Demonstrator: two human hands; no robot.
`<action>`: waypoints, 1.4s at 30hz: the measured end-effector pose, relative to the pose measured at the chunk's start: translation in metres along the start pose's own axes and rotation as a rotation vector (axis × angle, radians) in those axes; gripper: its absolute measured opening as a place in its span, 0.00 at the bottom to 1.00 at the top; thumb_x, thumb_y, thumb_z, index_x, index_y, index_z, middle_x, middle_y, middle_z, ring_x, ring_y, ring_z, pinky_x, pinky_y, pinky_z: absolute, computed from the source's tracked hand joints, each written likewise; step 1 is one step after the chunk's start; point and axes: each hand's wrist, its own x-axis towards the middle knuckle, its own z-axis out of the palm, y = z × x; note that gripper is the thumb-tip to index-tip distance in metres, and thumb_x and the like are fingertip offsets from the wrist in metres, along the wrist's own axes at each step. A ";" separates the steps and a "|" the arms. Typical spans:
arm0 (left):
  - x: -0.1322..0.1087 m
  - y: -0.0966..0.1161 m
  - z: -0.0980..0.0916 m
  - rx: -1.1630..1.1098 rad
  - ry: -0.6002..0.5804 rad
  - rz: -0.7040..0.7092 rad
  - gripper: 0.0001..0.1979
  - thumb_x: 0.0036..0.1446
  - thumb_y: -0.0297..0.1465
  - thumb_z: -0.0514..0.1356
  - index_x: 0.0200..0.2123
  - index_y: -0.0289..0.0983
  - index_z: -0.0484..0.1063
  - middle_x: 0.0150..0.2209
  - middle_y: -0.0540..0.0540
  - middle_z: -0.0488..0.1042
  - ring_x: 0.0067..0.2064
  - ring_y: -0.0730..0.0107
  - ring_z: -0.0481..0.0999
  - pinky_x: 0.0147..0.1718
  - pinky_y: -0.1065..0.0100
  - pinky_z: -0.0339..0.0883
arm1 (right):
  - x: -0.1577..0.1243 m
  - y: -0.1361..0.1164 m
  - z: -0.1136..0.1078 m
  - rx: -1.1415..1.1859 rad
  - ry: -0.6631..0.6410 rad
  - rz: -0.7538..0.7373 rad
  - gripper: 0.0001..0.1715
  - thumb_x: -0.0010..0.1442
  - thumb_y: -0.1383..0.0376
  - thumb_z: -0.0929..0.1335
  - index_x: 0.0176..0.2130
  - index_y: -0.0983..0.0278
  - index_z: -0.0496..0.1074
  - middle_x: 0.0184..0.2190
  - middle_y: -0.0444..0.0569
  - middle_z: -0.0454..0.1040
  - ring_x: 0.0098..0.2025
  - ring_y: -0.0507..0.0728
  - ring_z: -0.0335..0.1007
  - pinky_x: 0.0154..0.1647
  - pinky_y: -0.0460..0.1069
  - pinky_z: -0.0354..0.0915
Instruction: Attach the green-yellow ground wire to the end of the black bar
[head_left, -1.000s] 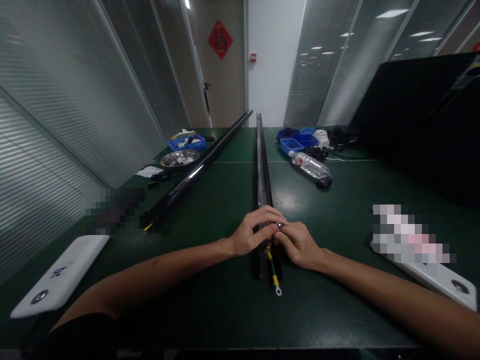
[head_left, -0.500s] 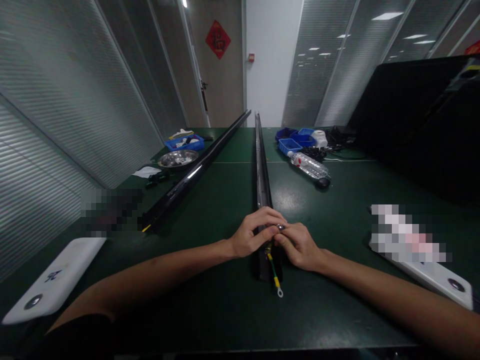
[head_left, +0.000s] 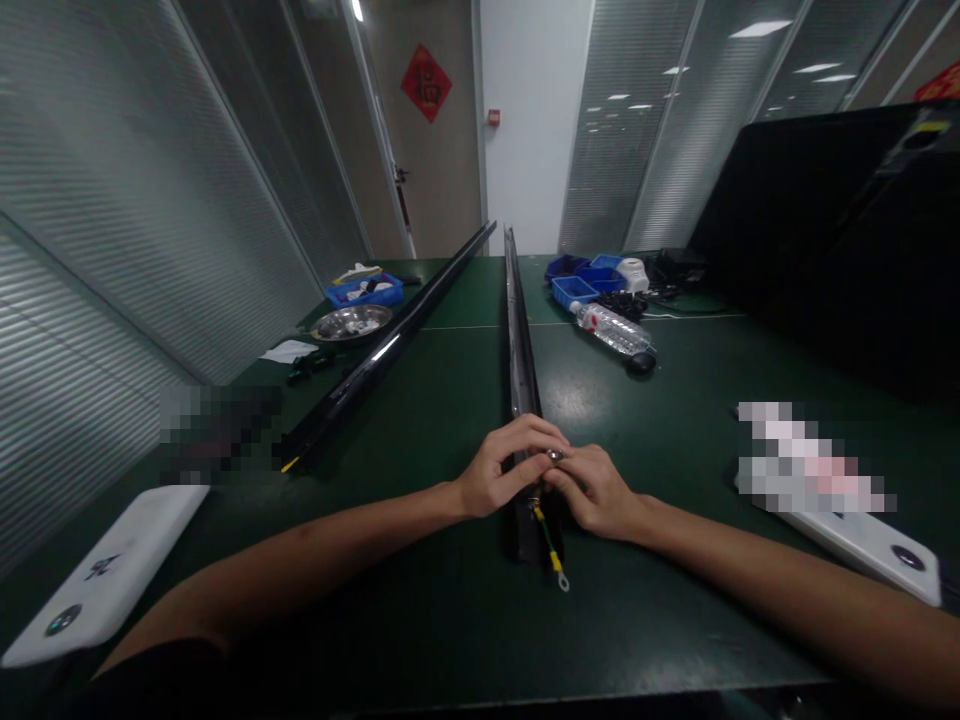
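Note:
Down the middle of the green table (head_left: 465,390) runs a long dark channel-shaped rail (head_left: 519,350), its near end toward me. Over that near end both hands meet, fingers closed. My left hand (head_left: 504,465) reaches across the rail, thumb and fingertips pinching a small shiny metal piece (head_left: 554,455). From the right, my right hand (head_left: 598,490) has its curled fingertips against the same piece; its full shape is hidden. Just below the fingers, a short green-and-yellow wire (head_left: 550,538) comes off the rail and ends in a ring terminal (head_left: 564,581).
A second dark rail (head_left: 375,358) lies slanted to the left. Beyond it are a metal bowl (head_left: 351,322) and a blue tray (head_left: 365,291). At right are a plastic bottle (head_left: 611,328), blue bins (head_left: 574,291) and a large black panel (head_left: 817,240). White devices (head_left: 105,570) flank my arms.
The view has shifted slightly. Both hands keep their pinch at the same spot on the rail, and the wire's ring end sits at a slightly different angle.

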 end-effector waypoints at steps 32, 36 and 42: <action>0.000 -0.001 0.001 0.000 -0.011 -0.008 0.14 0.74 0.32 0.53 0.53 0.36 0.75 0.51 0.37 0.75 0.55 0.57 0.76 0.56 0.54 0.70 | 0.001 -0.003 0.000 -0.038 0.016 0.020 0.22 0.76 0.63 0.60 0.30 0.63 0.69 0.22 0.44 0.70 0.22 0.52 0.67 0.25 0.47 0.59; 0.000 -0.001 0.000 -0.016 -0.023 0.000 0.14 0.74 0.32 0.53 0.53 0.35 0.75 0.51 0.37 0.75 0.55 0.56 0.76 0.57 0.53 0.70 | 0.001 -0.002 0.001 -0.022 0.014 0.006 0.21 0.76 0.63 0.61 0.31 0.64 0.70 0.22 0.44 0.70 0.22 0.52 0.67 0.26 0.47 0.60; 0.000 -0.001 0.000 -0.004 -0.013 -0.002 0.14 0.74 0.33 0.53 0.52 0.35 0.76 0.50 0.37 0.75 0.53 0.57 0.76 0.56 0.54 0.70 | 0.002 -0.002 0.000 -0.015 0.000 -0.001 0.20 0.76 0.64 0.61 0.32 0.64 0.69 0.23 0.44 0.71 0.23 0.52 0.68 0.26 0.47 0.60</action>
